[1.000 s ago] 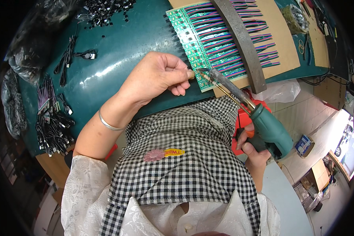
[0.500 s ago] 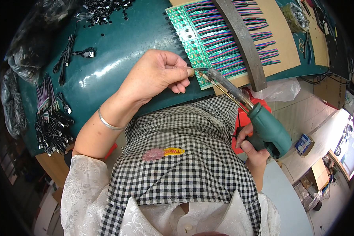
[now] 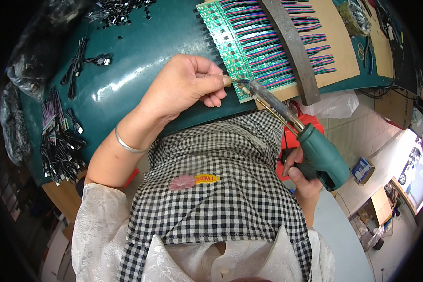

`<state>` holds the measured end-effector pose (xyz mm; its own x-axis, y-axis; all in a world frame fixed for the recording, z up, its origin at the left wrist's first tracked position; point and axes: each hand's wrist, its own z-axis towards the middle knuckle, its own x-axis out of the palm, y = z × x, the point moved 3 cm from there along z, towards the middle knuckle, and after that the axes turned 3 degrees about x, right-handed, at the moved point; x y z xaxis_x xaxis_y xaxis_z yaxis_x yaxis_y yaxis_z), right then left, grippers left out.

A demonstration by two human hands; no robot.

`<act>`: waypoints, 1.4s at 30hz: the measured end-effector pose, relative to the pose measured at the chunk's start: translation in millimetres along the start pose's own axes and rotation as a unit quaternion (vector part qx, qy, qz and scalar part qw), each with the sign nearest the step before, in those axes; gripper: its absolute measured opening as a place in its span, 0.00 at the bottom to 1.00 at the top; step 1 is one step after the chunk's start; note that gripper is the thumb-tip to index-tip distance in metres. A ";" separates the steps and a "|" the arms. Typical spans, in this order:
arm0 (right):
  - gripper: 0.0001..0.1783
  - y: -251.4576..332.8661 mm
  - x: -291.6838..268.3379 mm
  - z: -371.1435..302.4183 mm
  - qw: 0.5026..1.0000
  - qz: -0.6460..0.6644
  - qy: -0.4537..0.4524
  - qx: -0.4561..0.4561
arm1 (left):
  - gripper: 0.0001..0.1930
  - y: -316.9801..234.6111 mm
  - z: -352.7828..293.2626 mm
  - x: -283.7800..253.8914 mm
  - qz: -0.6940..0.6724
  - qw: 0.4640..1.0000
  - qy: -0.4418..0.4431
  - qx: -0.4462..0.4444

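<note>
My right hand (image 3: 301, 175) is wrapped round the handle of a green soldering gun (image 3: 322, 152). Its long metal barrel slants up to the left, and the tip meets the near left edge of a row of green circuit boards (image 3: 230, 49). My left hand (image 3: 192, 84) has thumb and forefinger pinched together at that same edge, close to the tip; what is between them is hidden or too small to name. Bundles of coloured wires (image 3: 268, 51) run rightward from the boards, under a curved dark metal bar (image 3: 291, 51) lying across them.
The boards rest on brown cardboard (image 3: 340, 61) atop a green table (image 3: 122, 61). Black cables (image 3: 63, 150) are heaped at its left edge, with small black connectors (image 3: 120, 11) farther back. Plastic bags (image 3: 26, 70) stand far left. Below the table's right edge is a red object (image 3: 310, 123).
My left hand and the soldering gun's tip have shifted very slightly up the board edge. The grips of both hands look the same.
</note>
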<state>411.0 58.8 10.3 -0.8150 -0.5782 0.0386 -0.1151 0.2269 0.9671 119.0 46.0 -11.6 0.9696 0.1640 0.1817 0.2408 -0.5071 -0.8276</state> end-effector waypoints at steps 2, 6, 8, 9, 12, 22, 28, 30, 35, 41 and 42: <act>0.15 0.4 -0.8 0.9 1.000 -0.016 -0.004 -0.005 | 0.08 0.4 0.3 -0.4 0.000 1.000 0.000 0.001; 0.23 5.5 3.9 2.0 0.998 0.053 -0.026 -0.009 | 0.07 0.7 0.0 -0.2 0.006 1.000 -0.005 -0.001; 0.28 6.3 6.3 0.6 0.995 0.085 -0.059 0.008 | 0.08 0.7 0.1 0.1 0.004 1.000 -0.002 0.000; 0.29 5.8 6.8 0.0 0.994 0.086 -0.069 0.014 | 0.08 0.5 -0.1 0.0 0.002 1.000 -0.001 0.002; 0.28 2.5 3.0 -3.4 0.993 0.107 -0.044 0.035 | 0.08 0.8 -0.4 -0.2 0.002 1.000 -0.002 0.001; 0.17 5.2 7.5 2.7 0.996 0.082 -0.002 0.029 | 0.08 1.1 0.2 -0.1 0.006 1.000 -0.001 0.004; 0.20 -0.1 2.6 -1.7 0.998 0.053 -0.015 -0.009 | 0.07 1.1 -0.4 0.6 0.002 1.000 -0.004 0.006; 0.25 1.8 2.5 -1.1 0.996 0.081 -0.033 -0.006 | 0.08 1.2 -0.4 0.8 0.009 1.000 -0.008 0.005; 0.34 11.9 1.8 2.0 0.992 0.103 -0.066 -0.028 | 0.08 1.0 1.6 0.0 0.010 1.000 -0.003 0.004; 0.34 19.0 5.6 0.3 0.993 0.040 -0.096 -0.054 | 0.08 0.2 -3.0 -1.5 0.002 1.000 -0.015 0.006; 0.34 23.6 6.9 0.2 0.994 0.042 -0.086 -0.061 | 0.07 -1.1 -3.2 -1.3 -0.006 1.000 -0.014 -0.001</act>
<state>402.6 60.3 33.3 -0.9052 -0.4159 0.0873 0.0187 0.1662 0.9859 117.6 43.7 -9.2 0.9649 0.1940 0.1768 0.2528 -0.5065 -0.8243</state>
